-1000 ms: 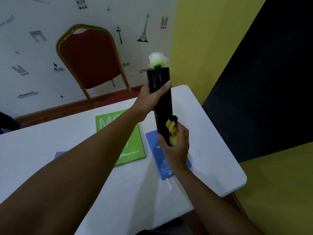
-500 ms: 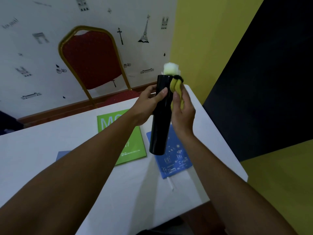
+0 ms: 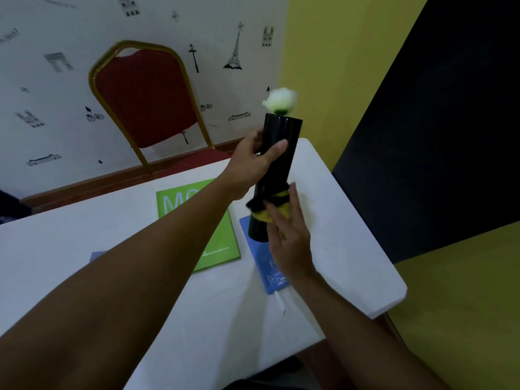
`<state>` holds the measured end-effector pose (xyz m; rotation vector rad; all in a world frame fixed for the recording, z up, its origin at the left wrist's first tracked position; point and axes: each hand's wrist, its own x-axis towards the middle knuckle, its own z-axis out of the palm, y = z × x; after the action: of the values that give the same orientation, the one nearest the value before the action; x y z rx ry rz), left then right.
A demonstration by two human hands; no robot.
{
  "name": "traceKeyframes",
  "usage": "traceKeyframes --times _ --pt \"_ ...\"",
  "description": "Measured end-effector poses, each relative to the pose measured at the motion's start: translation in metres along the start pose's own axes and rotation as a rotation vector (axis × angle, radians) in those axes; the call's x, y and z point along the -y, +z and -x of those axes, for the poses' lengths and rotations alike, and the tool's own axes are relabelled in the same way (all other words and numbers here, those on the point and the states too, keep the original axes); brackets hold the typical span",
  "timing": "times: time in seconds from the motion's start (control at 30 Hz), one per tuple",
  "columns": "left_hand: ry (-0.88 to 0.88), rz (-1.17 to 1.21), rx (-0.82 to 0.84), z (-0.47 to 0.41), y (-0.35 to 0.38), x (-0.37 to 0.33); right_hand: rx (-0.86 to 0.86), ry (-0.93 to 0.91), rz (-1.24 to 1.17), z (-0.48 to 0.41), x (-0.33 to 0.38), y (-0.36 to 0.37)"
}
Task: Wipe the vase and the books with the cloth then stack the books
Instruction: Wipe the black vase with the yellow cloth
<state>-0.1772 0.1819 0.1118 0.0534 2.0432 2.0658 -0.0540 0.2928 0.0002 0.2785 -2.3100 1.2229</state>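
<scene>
Black and tall, the vase (image 3: 277, 167) is held up above the counter (image 3: 346, 249), tilted with its mouth leaning to the right, and a white flower (image 3: 280, 100) is seen standing out of that mouth. The left hand (image 3: 251, 167) is reached forward on a long extended arm, and its grip is clenched round the upper part of the vase, the thumb laid across the front and the fingers wrapped behind. The right hand (image 3: 289, 237) is raised from below with the palm turned to the vase; a yellow cloth (image 3: 277, 211) is pressed by it against the lower part of the vase, the fingers being only loosely curled over the cloth. Beneath the vase a blue book (image 3: 267, 273) is laid flat on the counter, and just beside it a green book (image 3: 222, 240) is partly hidden by the left forearm. Behind the counter a red chair (image 3: 146, 99) is set against a patterned wall
</scene>
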Motion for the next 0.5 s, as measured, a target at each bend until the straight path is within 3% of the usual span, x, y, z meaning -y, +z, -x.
traceKeyframes --times 0.13,0.3,0.4,0.5 --pt "0.006 0.008 -0.008 0.0 0.003 -0.003 -0.06 0.027 0.023 -0.031 0.006 -0.005" --pt "-0.007 0.053 -0.035 -0.003 -0.004 -0.011 0.106 -0.056 -0.007 0.005 -0.009 -0.011" --pt "-0.023 0.074 -0.002 -0.002 -0.01 -0.017 0.115 0.099 -0.148 0.024 -0.009 -0.015" --pt "-0.069 0.043 0.08 0.005 -0.004 -0.013 -0.05 0.364 -0.216 -0.012 0.01 -0.017"
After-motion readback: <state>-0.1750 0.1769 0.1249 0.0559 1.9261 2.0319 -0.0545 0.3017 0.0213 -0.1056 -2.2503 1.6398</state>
